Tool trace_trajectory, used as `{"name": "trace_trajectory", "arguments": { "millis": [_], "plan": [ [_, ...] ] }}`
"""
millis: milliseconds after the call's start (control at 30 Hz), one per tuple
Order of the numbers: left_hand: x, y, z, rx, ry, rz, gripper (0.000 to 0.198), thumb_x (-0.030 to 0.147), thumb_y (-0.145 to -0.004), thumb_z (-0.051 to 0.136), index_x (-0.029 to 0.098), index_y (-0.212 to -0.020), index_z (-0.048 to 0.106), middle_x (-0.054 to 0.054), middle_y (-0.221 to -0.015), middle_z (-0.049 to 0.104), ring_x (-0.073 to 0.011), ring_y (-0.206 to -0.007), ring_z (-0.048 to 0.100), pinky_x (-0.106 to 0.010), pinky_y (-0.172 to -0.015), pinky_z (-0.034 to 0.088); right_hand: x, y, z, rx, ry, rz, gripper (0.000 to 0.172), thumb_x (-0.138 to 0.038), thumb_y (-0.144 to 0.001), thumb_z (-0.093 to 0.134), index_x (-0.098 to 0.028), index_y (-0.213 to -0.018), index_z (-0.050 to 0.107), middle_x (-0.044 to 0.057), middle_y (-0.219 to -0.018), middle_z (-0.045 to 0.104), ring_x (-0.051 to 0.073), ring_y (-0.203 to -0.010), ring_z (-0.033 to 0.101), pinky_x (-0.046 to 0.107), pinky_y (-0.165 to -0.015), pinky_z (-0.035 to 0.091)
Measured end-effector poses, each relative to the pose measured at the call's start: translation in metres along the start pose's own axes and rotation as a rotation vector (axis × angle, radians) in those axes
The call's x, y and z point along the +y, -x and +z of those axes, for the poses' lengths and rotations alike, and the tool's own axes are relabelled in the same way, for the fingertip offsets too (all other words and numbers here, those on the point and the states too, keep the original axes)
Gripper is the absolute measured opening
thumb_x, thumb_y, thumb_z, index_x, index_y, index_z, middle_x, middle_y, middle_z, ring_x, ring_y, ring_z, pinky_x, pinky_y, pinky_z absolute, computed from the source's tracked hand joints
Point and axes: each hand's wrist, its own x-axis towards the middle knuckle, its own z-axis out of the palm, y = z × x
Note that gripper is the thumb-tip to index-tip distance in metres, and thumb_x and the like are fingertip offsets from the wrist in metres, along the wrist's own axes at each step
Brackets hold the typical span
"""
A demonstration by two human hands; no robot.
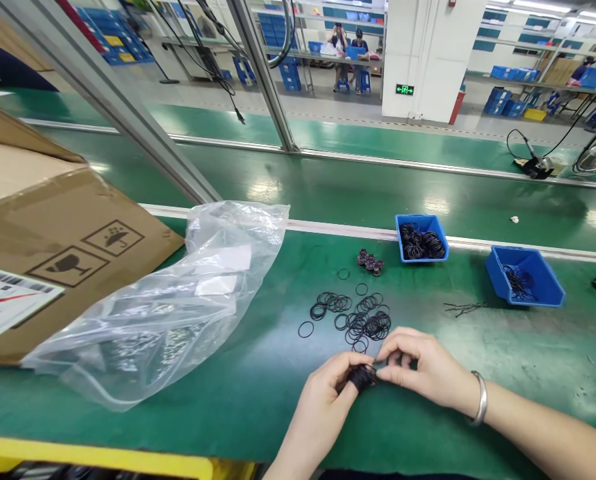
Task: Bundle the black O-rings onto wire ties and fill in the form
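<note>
Your left hand (318, 408) closed around black rubber O-ring bundle (362, 379); right hand (423, 369) pinching bundle's right end. Loose rings (361, 325) just ahead on green bench mat (273, 427).

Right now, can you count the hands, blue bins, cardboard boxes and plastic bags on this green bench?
Hands: 2
Blue bins: 2
Cardboard boxes: 1
Plastic bags: 1
Total: 6
</note>
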Motion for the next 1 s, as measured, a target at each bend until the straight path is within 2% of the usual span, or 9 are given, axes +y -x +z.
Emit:
{"name": "trace_trajectory", "arguments": {
  "millis": [133,233,333,500,600,700,800,867,1000],
  "plan": [
    [0.004,-0.007,-0.012,0.132,0.03,0.039,0.012,0.02,-0.076,0.068,0.024,-0.082,0.078,-0.007,-0.102,0.072,-0.0262,-0.101,0.065,-0.034,-0.095,0.049,0.013,-0.022,-0.019,0.152,0.254,0.016,0.011,-0.027,-0.092,0.061,-0.02,-0.097,0.067,0.006,-0.1,0.062,0.015,-0.076,0.063,0.029,-0.069,0.054],
    [0.005,-0.016,-0.016,0.145,0.007,0.058,0.013,0.017,-0.072,0.067,0.024,-0.078,0.077,-0.006,-0.098,0.069,-0.0239,-0.095,0.065,-0.033,-0.091,0.05,0.02,-0.037,-0.017,0.129,0.482,-0.001,0.024,-0.029,-0.089,0.067,-0.018,-0.109,0.064,0.008,-0.108,0.06,0.015,-0.074,0.061,0.036,-0.079,0.055],
    [0.003,-0.024,-0.011,0.135,-0.09,0.088,0.017,0.012,-0.072,0.061,0.023,-0.077,0.073,-0.005,-0.095,0.067,-0.0219,-0.089,0.065,-0.033,-0.086,0.051,0.021,-0.043,-0.006,0.09,0.571,-0.054,0.027,-0.026,-0.083,0.074,-0.018,-0.106,0.062,0.008,-0.107,0.058,0.019,-0.083,0.06,0.037,-0.082,0.054],
    [0.007,-0.034,0.004,0.103,-0.239,0.131,0.012,0.012,-0.073,0.059,0.022,-0.075,0.067,-0.006,-0.104,0.062,-0.0167,-0.072,0.062,-0.032,-0.073,0.051,0.019,-0.041,0.001,0.041,0.526,-0.056,0.027,-0.012,-0.081,0.072,-0.02,-0.102,0.058,0.004,-0.102,0.056,0.016,-0.08,0.058,0.031,-0.075,0.051],
    [0.011,-0.038,0.01,0.081,-0.267,0.13,0.013,0.011,-0.073,0.06,0.022,-0.074,0.065,-0.004,-0.099,0.062,-0.015,-0.066,0.058,-0.03,-0.069,0.048,0.02,-0.041,-0.002,0.003,0.463,-0.043,0.027,-0.008,-0.081,0.069,-0.021,-0.102,0.058,0.0,-0.092,0.058,0.015,-0.074,0.056,0.029,-0.072,0.049],
    [0.012,-0.04,0.014,0.091,-0.289,0.114,0.026,0.008,-0.069,0.06,0.024,-0.089,0.066,-0.001,-0.086,0.061,-0.0167,-0.065,0.056,-0.03,-0.066,0.046,0.021,-0.042,-0.004,-0.011,0.401,-0.015,0.025,-0.007,-0.081,0.069,-0.02,-0.1,0.059,-0.001,-0.089,0.058,0.013,-0.069,0.054,0.027,-0.067,0.046],
    [0.013,-0.044,0.015,0.096,-0.309,0.1,0.047,0.005,-0.066,0.059,0.024,-0.109,0.065,-0.002,-0.09,0.063,-0.0182,-0.066,0.056,-0.03,-0.066,0.046,0.021,-0.043,-0.005,0.001,0.384,0.002,0.025,-0.007,-0.081,0.067,-0.019,-0.101,0.06,0.001,-0.092,0.058,0.012,-0.067,0.054,0.028,-0.067,0.046],
    [0.016,-0.045,0.016,0.08,-0.33,0.101,0.05,0.004,-0.065,0.058,0.024,-0.11,0.066,-0.004,-0.096,0.064,-0.0187,-0.068,0.057,-0.031,-0.068,0.046,0.019,-0.043,-0.005,-0.005,0.355,0.008,0.023,-0.005,-0.081,0.066,-0.019,-0.098,0.062,0.002,-0.091,0.059,0.012,-0.067,0.053,0.028,-0.068,0.047],
    [0.023,-0.044,0.015,0.042,-0.385,0.104,0.047,0.005,-0.067,0.056,0.025,-0.108,0.069,-0.003,-0.094,0.065,-0.0197,-0.071,0.06,-0.031,-0.07,0.048,0.015,-0.042,-0.008,-0.031,0.28,0.012,0.02,-0.002,-0.079,0.066,-0.018,-0.091,0.062,0.0,-0.089,0.062,0.011,-0.067,0.055,0.024,-0.066,0.047]
  ]
}}
